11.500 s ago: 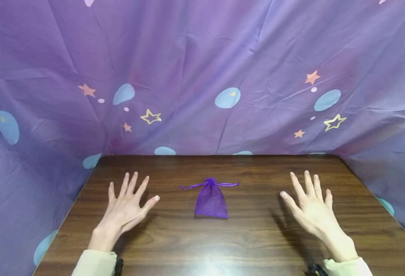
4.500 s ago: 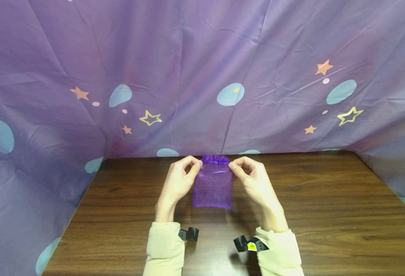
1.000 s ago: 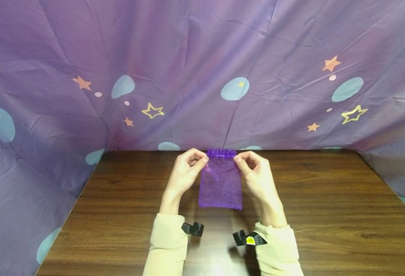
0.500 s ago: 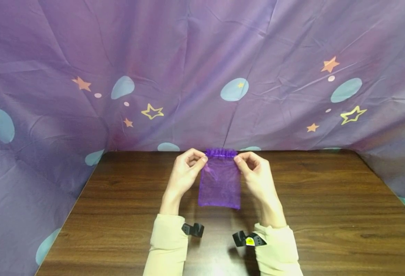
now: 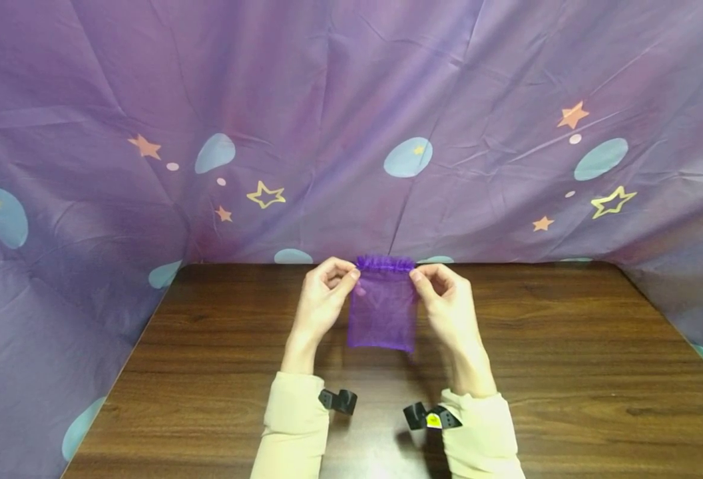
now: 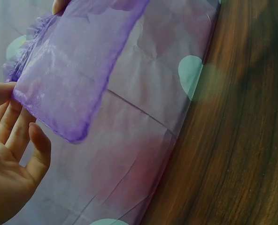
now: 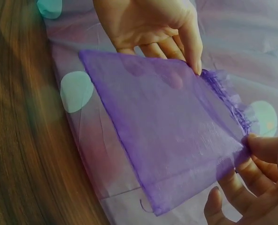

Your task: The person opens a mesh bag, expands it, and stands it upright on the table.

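A sheer purple drawstring pouch (image 5: 383,313) hangs spread flat over the table, its ruffled mouth at the top and its bottom hem below. My left hand (image 5: 326,293) pinches the upper left corner by thumb and forefinger, just under the ruffle. Across from it, my right hand (image 5: 444,293) pinches the upper right corner the same way. In the left wrist view the pouch (image 6: 78,70) stretches out from the left hand (image 6: 12,154). The right wrist view shows the whole see-through pouch (image 7: 153,122), with fingers of the left hand (image 7: 148,23) visible through the fabric.
A brown wood-grain table (image 5: 208,346) lies below. A purple cloth backdrop (image 5: 327,120) with stars and blue ovals rises behind its far edge and along both sides. Black wrist cameras (image 5: 339,401) sit on both sleeves.
The pouch lay on the table between two spread hands at first; both hands took hold of it and raised it. Over the last second its bottom hem has swung slightly up and away.
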Demonstrator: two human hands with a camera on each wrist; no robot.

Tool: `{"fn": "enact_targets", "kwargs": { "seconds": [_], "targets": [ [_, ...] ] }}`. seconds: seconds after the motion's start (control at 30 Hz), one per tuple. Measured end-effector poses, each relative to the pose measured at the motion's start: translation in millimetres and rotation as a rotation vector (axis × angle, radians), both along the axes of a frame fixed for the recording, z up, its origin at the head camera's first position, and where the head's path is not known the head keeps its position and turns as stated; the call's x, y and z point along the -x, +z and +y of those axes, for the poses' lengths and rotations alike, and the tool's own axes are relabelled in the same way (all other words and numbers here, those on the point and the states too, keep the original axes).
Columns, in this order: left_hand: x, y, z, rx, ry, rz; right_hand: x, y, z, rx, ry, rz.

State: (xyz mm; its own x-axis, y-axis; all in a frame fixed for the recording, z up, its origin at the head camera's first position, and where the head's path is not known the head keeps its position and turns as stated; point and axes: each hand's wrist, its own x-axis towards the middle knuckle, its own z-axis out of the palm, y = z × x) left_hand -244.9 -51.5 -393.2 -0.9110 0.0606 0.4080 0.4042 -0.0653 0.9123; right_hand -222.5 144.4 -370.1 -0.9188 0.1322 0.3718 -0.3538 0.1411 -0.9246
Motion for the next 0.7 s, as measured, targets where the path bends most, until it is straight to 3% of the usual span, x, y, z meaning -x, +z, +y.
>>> {"fn": "enact_targets", "kwargs": {
  "seconds": [0.1, 0.23, 0.4, 0.57, 0.7],
  "targets": [
    [-0.1, 0.1, 1, -0.011, 0.013, -0.004, 10.1, -15.0, 4, -0.013, -0.006, 0.053],
    [-1.9, 1.8, -2, 0.046, 0.019, -0.032, 11.3, -16.5, 5, -0.035, 0.020, 0.059],
    [3.1, -7.5, -11, 0.165, 0.014, -0.062, 7.2, -11.2, 5, -0.090, 0.050, -0.004],
    [3.7, -7.5, -12, 0.224, -0.007, -0.095, 7.8, -13.4, 5, -0.104, 0.100, -0.035],
    [4.2, -7.1, -10, 0.282, 0.019, -0.077, 8.2, -14.5, 5, -0.084, 0.120, -0.056]
  ]
}}
